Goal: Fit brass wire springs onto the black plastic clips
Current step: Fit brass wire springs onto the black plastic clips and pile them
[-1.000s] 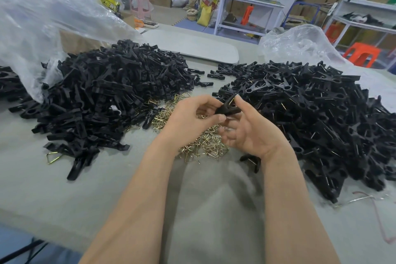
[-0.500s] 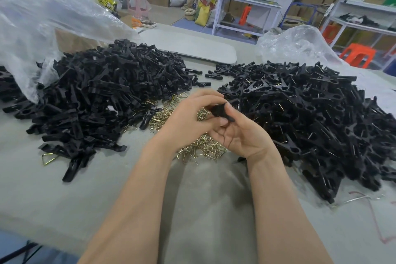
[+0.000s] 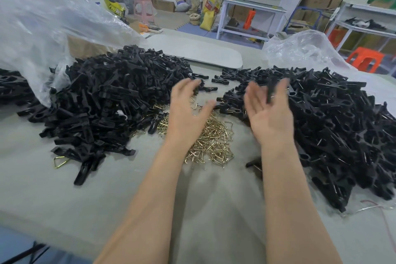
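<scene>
Parted now, the two hands no longer meet on one clip as before. Over the far edge of the brass springs heap (image 3: 214, 141) hovers the left hand (image 3: 188, 111), its grip spread and empty. To the right of that heap the right hand (image 3: 267, 111) has its grip spread too, with a blurred black clip (image 3: 270, 92) at its fingertips; whether they touch cannot be told. The left clip pile (image 3: 111, 100) and right clip pile (image 3: 332, 124) flank the heap on the worktop (image 3: 64, 199).

One wide-angle view from the person's head, facing forward and down over the grey cloth-covered desk (image 3: 64, 206), close above the left hand (image 3: 188, 113) and right hand (image 3: 269, 113), forearms at the bottom edge
</scene>
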Action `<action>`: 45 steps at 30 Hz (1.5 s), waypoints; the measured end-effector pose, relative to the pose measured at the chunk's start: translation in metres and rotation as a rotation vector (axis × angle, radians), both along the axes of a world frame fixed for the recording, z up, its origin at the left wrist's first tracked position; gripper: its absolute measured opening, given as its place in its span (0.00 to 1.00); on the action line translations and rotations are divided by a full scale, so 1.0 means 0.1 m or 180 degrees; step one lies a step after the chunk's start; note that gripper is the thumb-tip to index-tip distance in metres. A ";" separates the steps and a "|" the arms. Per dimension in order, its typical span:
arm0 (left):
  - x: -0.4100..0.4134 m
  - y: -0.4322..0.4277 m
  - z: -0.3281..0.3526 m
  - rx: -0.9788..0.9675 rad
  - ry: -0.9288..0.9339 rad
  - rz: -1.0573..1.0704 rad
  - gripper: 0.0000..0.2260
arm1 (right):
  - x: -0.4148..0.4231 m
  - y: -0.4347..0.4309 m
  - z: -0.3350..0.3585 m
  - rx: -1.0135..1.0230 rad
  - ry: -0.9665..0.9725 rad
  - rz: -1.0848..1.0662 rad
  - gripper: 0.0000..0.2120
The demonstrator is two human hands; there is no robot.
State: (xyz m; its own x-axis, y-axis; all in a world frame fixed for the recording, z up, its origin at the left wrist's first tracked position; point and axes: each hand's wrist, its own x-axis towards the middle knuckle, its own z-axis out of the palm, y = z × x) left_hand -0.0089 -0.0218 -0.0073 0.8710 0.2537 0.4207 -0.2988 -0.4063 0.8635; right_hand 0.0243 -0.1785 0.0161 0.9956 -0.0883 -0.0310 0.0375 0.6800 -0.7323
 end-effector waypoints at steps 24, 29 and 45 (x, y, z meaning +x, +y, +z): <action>0.03 0.16 0.04 -0.1548 -0.0702 0.1335 0.11 | -0.11 0.99 -0.29 -0.5517 -0.1746 0.0629 0.07; 0.07 0.15 -0.01 -0.1187 -0.0006 0.0764 0.08 | -0.13 0.57 -0.26 -0.3728 -0.0816 0.0064 0.06; 0.12 0.16 -0.03 -0.2495 0.0266 0.0346 0.08 | -0.06 0.68 -0.33 -0.5594 -0.0963 0.0205 0.15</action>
State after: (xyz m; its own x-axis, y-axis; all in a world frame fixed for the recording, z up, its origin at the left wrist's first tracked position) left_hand 0.0027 -0.0059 -0.0104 0.8452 0.5342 0.0188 -0.2139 0.3059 0.9277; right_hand 0.0181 -0.1108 -0.0166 0.9511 0.2226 0.2143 0.3026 -0.8109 -0.5009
